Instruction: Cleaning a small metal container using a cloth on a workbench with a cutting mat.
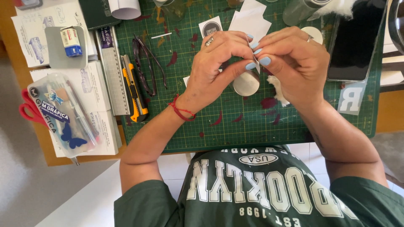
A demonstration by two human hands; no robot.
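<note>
Lighting is bright, even daylight; shadows under the hands are soft. Focus is sharp at centre. The dark phone [355, 40] shows mild glare. Edges curve slightly, probably from wide-angle distortion.

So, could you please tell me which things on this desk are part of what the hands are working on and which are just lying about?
In hand:
left hand
right hand
small white paper piece pinched between both
round metal disc beneath them

Lying about:
yellow utility knife
metal ruler
glasses
red scissors
phone
green cutting mat
</note>
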